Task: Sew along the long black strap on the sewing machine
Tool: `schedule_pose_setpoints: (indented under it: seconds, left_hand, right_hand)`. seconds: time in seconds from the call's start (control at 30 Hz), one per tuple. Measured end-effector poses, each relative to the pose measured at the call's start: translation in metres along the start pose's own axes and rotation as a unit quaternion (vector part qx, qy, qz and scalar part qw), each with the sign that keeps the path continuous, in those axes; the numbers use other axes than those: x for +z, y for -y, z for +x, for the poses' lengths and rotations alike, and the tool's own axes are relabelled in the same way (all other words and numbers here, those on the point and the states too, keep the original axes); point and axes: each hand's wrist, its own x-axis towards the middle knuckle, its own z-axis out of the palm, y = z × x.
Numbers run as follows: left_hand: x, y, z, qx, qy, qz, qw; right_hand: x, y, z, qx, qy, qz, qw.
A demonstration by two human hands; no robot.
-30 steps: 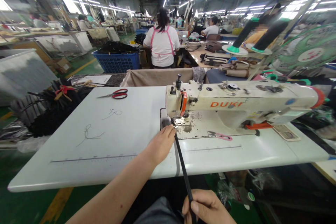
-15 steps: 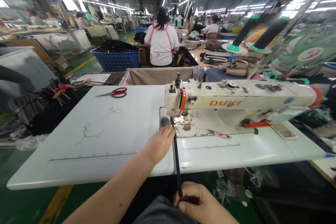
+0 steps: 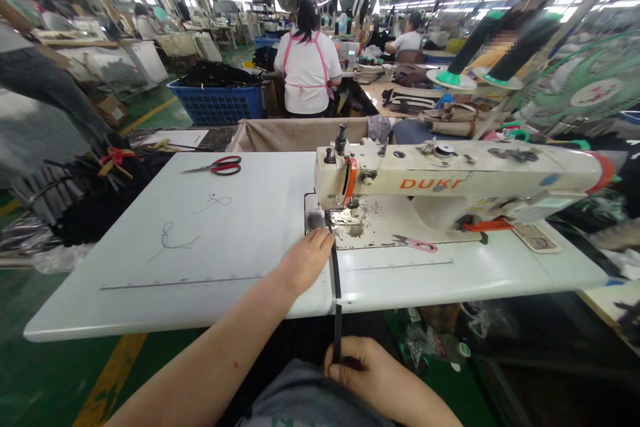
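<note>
A narrow black strap (image 3: 337, 280) runs from under the presser foot of the white sewing machine (image 3: 385, 173), over the table's front edge and down to my lap. Close in front of the presser foot, my left hand (image 3: 309, 259) presses the strap with its fingers together. My right hand (image 3: 363, 368) pinches the strap between thumb and fingers below the table edge. Pink-handled thread snips (image 3: 417, 243) lie on the machine bed, right of the needle. Farther off on the left are red-handled scissors (image 3: 223, 165). The strap's far end is hidden under the machine head.
Loose thread pieces (image 3: 175, 243) lie on the white table (image 3: 125, 220). Bundled black straps (image 3: 65, 193) hang at the left, beside a passing person's leg (image 3: 45, 93). A fabric-lined bin (image 3: 300, 133) borders the table's back; a co-worker (image 3: 307, 70) sits beyond. A fan (image 3: 595, 93) stands right.
My right hand has shifted slightly left and up with the strap, which bends more at the table edge. My left hand keeps its place by the presser foot. A person's leg shows more at left.
</note>
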Motion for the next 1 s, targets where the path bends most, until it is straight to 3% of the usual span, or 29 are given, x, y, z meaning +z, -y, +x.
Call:
schedule_pose_setpoints:
  seconds: [0.1, 0.23, 0.33, 0.5, 0.73, 1.0]
  left_hand:
    - [0.000, 0.000, 0.000, 0.000, -0.003, 0.000, 1.000]
    - [0.002, 0.001, -0.001, -0.002, -0.023, -0.008, 1.000]
    - [0.003, 0.001, -0.002, 0.003, -0.017, -0.010, 1.000]
    - [0.003, 0.002, -0.003, 0.010, -0.016, 0.001, 1.000]
    - [0.004, 0.001, -0.003, 0.004, -0.024, -0.008, 1.000]
    - [0.007, 0.004, -0.003, 0.012, 0.004, -0.012, 1.000]
  right_hand:
    - [0.003, 0.001, -0.001, -0.018, 0.000, 0.086, 0.996]
    - [0.002, 0.003, -0.005, -0.035, -0.002, 0.289, 0.957]
    - [-0.003, 0.007, -0.010, -0.057, -0.053, 0.232, 0.970]
    - [-0.003, 0.006, -0.017, -0.068, -0.049, 0.141, 0.986]
    - [-0.002, -0.004, -0.019, -0.070, -0.066, 0.114, 0.989]
    - [-0.006, -0.014, -0.015, -0.075, -0.076, 0.101, 0.989]
